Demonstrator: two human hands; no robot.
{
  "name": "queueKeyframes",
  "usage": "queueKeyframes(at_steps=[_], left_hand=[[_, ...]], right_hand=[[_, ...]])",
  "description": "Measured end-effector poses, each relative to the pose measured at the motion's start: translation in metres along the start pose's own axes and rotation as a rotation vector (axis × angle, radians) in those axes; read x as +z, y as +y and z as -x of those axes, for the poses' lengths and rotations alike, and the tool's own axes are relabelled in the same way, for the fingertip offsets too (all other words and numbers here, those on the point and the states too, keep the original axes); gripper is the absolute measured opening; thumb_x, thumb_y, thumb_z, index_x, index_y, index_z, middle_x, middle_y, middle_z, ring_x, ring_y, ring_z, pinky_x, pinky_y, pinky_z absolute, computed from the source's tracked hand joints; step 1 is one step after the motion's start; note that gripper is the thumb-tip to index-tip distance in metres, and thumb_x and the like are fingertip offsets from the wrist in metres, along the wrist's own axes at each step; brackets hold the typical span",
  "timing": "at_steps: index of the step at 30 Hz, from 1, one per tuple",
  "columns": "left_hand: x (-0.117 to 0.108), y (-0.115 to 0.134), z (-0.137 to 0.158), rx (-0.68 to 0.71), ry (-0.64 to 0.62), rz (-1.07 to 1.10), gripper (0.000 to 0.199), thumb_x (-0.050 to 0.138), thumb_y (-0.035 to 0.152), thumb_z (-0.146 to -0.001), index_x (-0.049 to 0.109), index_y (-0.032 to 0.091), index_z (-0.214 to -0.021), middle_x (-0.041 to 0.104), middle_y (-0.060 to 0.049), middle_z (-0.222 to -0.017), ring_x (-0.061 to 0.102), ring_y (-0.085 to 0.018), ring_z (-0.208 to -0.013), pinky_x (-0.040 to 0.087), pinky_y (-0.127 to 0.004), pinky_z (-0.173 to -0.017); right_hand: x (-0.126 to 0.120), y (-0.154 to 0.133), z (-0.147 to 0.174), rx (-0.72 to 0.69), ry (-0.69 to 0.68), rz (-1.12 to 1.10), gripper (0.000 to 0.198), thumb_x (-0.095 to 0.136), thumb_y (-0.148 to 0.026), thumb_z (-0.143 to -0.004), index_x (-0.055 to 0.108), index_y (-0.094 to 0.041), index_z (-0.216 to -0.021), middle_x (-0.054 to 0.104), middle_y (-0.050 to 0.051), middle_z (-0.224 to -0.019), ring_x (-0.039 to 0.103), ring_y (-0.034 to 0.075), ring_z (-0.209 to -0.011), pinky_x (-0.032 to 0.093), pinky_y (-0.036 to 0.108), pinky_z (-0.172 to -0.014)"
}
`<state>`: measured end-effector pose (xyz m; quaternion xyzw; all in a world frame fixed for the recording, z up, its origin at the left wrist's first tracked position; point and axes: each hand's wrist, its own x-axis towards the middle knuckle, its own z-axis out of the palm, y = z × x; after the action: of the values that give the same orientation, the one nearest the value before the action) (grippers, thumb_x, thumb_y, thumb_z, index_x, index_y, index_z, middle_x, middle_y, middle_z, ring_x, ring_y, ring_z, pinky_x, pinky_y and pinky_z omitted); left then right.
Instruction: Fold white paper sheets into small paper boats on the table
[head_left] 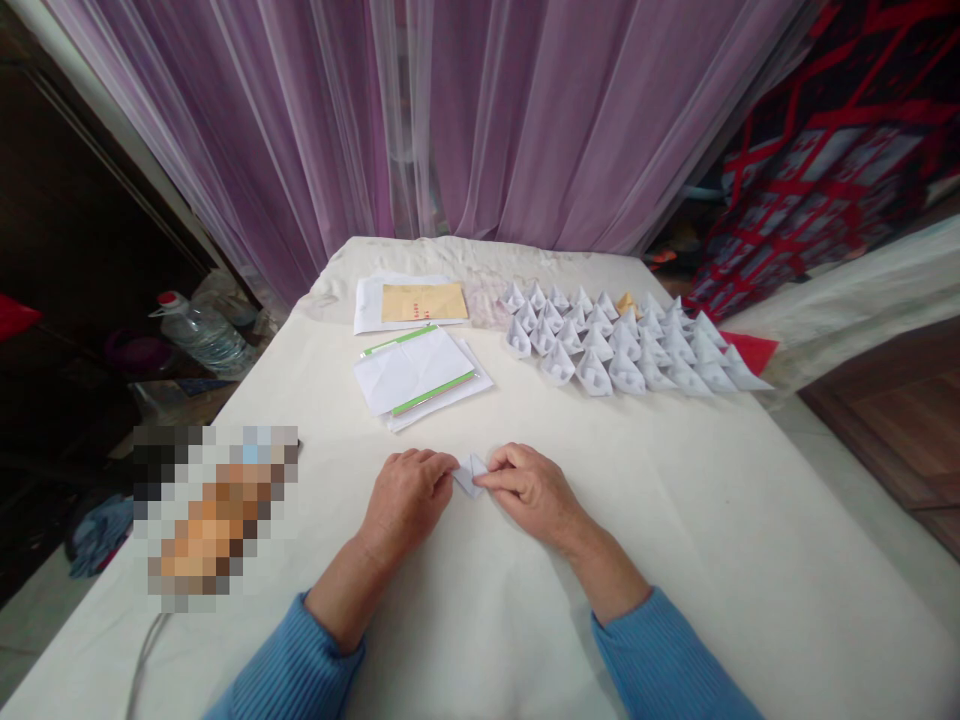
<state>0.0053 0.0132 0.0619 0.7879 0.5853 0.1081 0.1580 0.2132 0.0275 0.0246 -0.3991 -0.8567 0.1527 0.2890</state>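
Observation:
Between my hands is a small piece of folded white paper (pixel 469 474), just above or on the white tablecloth; which of the two I cannot tell. My left hand (pixel 411 492) pinches its left corner between thumb and fingers. On the opposite side, my right hand (pixel 531 490) grips the right corner with fingertips closed. Parts of the folded paper are hidden behind the fingers. Beyond my right hand stand rows of folded paper boats (pixel 596 372), nearly all white, with one yellow boat (pixel 627 304) among them.
White sheets and a green-edged pack (pixel 414 368) lie ahead of my left hand. Farther back, a tan envelope (pixel 424 302) rests on white paper. At the left is a pixelated object (pixel 217 510) with a cable. A large water bottle (pixel 202 335) stands beyond the table's left edge.

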Motion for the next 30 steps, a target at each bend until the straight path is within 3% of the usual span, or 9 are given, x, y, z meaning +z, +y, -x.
queueKeyframes(at_steps=[9,30], left_hand=[[0.007,0.0,0.001,-0.006,0.053,0.007,0.014,0.065,0.035,-0.086,0.066,0.024,-0.094,0.072,-0.002,-0.092,0.065,-0.023,-0.09,0.042,-0.035,-0.079],[0.001,0.01,-0.004,-0.131,-0.012,-0.03,0.015,0.049,0.021,-0.093,0.063,0.022,-0.093,0.067,-0.003,-0.094,0.063,-0.02,-0.093,0.041,-0.033,-0.08]], right_hand=[[-0.002,-0.006,-0.002,0.031,-0.025,0.042,0.029,0.065,-0.009,-0.081,0.077,-0.032,-0.092,0.062,0.001,-0.084,0.056,0.014,-0.08,0.043,0.026,-0.07],[0.003,-0.016,0.001,0.065,-0.027,0.118,0.032,0.064,-0.008,-0.081,0.075,-0.034,-0.095,0.063,0.001,-0.092,0.054,0.016,-0.086,0.039,0.03,-0.076]])
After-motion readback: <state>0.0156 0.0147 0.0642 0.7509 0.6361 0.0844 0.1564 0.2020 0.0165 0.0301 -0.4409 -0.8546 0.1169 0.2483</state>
